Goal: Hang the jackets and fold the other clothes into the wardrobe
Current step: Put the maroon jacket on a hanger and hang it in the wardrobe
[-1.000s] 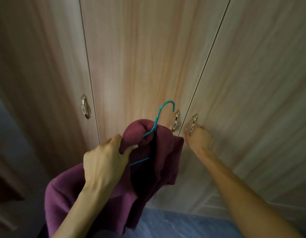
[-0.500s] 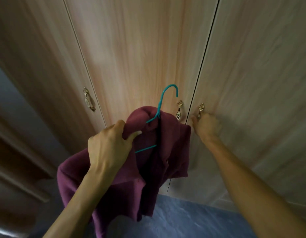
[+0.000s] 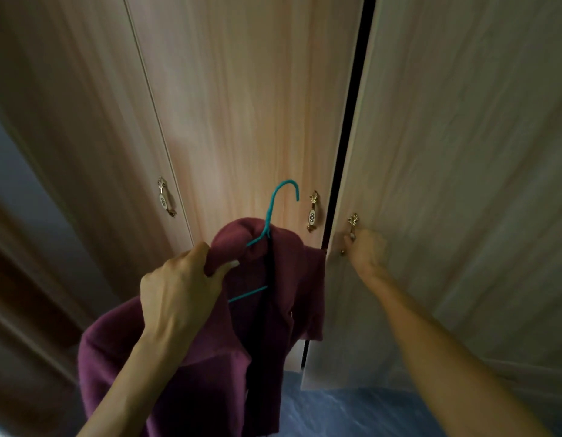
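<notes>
Just one jacket (image 3: 210, 373) — one hanger (image 3: 267, 219) — three handles (image 3: 312, 212)

Blue marbled floor (image 3: 352, 414) along bottom edge, right of centre, dim, mottled with paler veins. Grey-blue wall (image 3: 15, 184) at far left, in shadow. Dark brown wooden frame (image 3: 27, 310) below wall, slanting toward lower left, with paler ridged mouldings; finer detail too blurred to tell.
</notes>
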The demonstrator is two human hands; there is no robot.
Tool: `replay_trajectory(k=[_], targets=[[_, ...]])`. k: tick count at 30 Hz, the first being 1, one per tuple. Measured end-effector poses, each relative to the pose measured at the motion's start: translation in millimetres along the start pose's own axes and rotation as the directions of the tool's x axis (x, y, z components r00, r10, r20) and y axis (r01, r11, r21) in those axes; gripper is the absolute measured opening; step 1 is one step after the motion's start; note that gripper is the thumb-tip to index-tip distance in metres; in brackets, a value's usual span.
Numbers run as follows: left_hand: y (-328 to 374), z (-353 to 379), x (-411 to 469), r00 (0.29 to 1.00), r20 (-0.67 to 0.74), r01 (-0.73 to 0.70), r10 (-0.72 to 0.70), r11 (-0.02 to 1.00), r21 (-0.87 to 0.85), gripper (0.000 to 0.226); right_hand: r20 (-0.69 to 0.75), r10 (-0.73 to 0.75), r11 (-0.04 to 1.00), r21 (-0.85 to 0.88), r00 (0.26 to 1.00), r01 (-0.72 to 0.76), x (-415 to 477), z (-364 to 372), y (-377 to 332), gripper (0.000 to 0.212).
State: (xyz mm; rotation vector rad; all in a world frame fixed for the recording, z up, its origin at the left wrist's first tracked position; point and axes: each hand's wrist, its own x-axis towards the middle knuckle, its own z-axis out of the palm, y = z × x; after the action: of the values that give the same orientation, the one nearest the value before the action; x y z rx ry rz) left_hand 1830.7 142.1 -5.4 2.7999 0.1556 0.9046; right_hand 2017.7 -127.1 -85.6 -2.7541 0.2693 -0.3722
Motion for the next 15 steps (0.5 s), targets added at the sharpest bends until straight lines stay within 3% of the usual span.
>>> replay_trajectory(k=[11, 15], targets=[[10, -32, -45, 0.997, 0.023, -0.064, 0.068, 0.989, -0.13, 0.044, 0.004, -0.021, 0.999, 0.038, 1.0, 0.021, -135, -64, 100, 0.023], [37, -41, -57, 0.992, 0.042, -0.114, 0.123, 0.978, -0.174, 0.045, 0.088, 0.071, 0.989, 0.123, 0.994, -0.081, -171, -92, 135, 0.023]])
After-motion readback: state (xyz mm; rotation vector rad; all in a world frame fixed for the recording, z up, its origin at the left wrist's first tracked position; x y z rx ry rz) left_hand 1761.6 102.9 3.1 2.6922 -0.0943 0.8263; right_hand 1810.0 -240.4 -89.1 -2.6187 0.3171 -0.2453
